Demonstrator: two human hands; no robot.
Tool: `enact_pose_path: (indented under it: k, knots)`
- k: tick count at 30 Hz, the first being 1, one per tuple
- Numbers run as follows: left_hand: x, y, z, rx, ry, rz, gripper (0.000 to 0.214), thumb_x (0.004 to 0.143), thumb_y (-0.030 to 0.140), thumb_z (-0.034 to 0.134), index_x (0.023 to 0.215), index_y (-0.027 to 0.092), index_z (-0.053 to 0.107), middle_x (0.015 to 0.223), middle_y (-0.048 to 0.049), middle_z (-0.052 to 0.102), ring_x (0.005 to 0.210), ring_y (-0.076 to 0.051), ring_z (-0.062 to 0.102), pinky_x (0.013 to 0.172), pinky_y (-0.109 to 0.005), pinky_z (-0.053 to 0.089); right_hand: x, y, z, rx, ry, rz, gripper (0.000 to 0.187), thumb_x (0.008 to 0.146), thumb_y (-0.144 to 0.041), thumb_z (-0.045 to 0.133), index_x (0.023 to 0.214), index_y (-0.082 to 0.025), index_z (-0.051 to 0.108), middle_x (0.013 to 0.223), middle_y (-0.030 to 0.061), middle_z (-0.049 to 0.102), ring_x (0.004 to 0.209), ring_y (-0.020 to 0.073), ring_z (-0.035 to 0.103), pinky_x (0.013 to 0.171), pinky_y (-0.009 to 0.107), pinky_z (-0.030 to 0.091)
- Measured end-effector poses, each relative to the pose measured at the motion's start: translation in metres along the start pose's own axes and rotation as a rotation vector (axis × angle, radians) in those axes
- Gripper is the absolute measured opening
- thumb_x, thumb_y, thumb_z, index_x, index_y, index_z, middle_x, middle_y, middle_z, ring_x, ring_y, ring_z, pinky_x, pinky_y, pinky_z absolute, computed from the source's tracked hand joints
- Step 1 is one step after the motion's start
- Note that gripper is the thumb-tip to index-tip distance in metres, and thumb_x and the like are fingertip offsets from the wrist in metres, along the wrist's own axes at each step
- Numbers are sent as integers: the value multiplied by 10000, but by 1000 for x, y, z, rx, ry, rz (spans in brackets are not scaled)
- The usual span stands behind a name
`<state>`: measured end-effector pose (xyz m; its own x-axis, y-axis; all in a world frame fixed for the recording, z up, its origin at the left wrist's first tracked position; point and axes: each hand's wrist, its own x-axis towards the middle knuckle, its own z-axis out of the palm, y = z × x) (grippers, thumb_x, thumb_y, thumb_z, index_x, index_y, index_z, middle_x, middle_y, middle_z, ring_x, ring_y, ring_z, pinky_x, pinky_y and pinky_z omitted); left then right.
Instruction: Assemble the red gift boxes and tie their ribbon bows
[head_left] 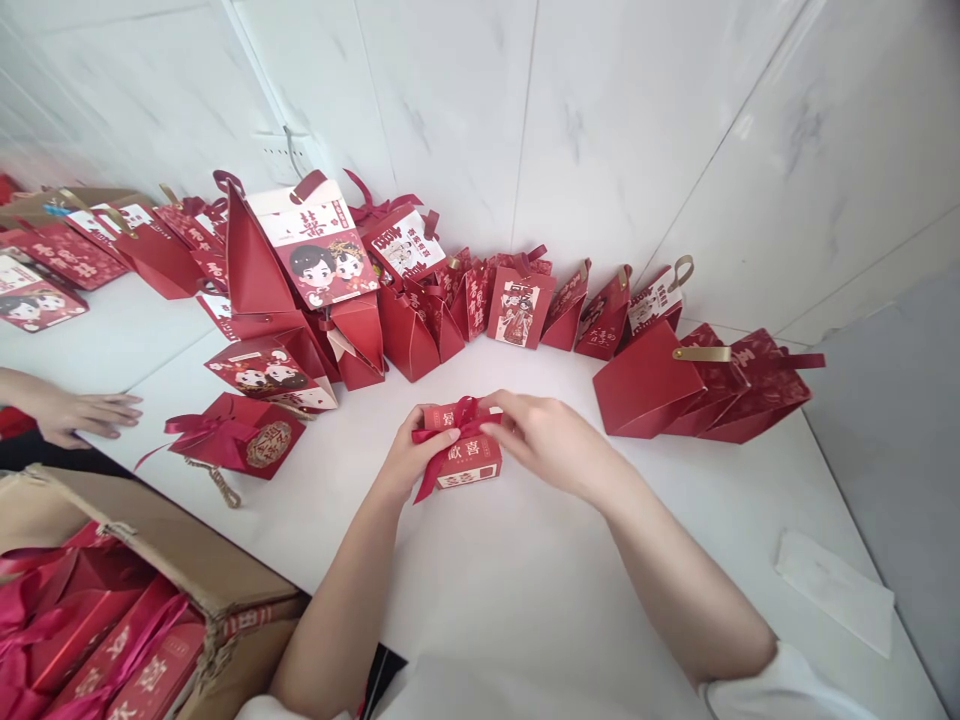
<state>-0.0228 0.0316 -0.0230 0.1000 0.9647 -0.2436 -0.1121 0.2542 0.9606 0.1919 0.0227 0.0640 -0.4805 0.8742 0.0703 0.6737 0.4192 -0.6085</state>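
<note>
A small red gift box with pale Chinese characters lies on the white table in front of me. A crimson ribbon is tied round it, with a bow on top and one tail hanging over the front left. My left hand grips the box's left side, its thumb lying on top across the ribbon. From the right, my right hand has its thumb and fingers closed at the bow's right loop. Its fingertips partly cover the bow and the box's right edge.
Red gift boxes line the wall. Another ribboned box lies left, near a co-worker's hand. An open cardboard carton of ribboned boxes stands front left. More red boxes and a white tissue are right.
</note>
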Motion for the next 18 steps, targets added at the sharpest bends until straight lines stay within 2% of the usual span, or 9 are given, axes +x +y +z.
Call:
enact_pose_path:
  k: [2, 4, 5, 7, 10, 15, 18]
  knots:
    - [1, -2, 0, -12, 42, 41, 386, 707, 329, 790, 987, 211, 551, 934, -12, 641, 848, -171, 644, 770, -310, 528, 3, -12, 16, 83, -92, 24, 337, 963, -454, 454, 931, -212, 687, 803, 44, 707, 702, 180, 655, 660, 289, 460]
    - [3, -5, 1, -14, 92, 75, 396, 687, 325, 799, 978, 210, 557, 949, -11, 636, 854, -166, 638, 770, -296, 518, 6, -21, 36, 227, -287, 127, 523, 951, -576, 398, 714, -194, 667, 644, 34, 676, 554, 156, 629, 608, 287, 466]
    - [3, -6, 1, -17, 111, 80, 405, 674, 323, 805, 974, 209, 557, 959, -11, 634, 859, -164, 636, 771, -292, 515, 7, -22, 46, 315, -372, 211, 624, 945, -642, 324, 668, -183, 645, 600, 38, 664, 482, 144, 609, 581, 290, 476]
    - [5, -8, 1, -28, 145, 71, 425, 651, 321, 817, 956, 206, 545, 943, -3, 628, 845, -155, 631, 763, -284, 510, 11, -21, 64, 471, -460, 318, 711, 929, -703, 238, 688, -164, 635, 612, 55, 678, 413, 129, 593, 541, 287, 492]
    - [5, -11, 3, -41, 203, 66, 440, 643, 332, 822, 929, 208, 512, 866, 21, 605, 788, -135, 618, 743, -274, 506, 16, -12, 80, 671, -492, 359, 632, 941, -665, 299, 811, -148, 639, 767, 88, 729, 444, 134, 638, 477, 253, 485]
    - [4, -12, 9, -60, 229, 83, 455, 650, 354, 811, 968, 226, 512, 905, 22, 607, 818, -140, 626, 762, -281, 522, 21, -3, 82, 821, -615, 325, 461, 965, -491, 429, 877, -125, 696, 788, 86, 743, 543, 116, 679, 523, 197, 493]
    - [4, -12, 9, -55, 210, 106, 436, 670, 357, 795, 991, 226, 531, 925, 8, 618, 834, -146, 630, 776, -286, 524, 22, 0, 80, 844, -621, 250, 426, 966, -456, 436, 950, -145, 727, 980, 93, 751, 766, 143, 717, 605, 208, 525]
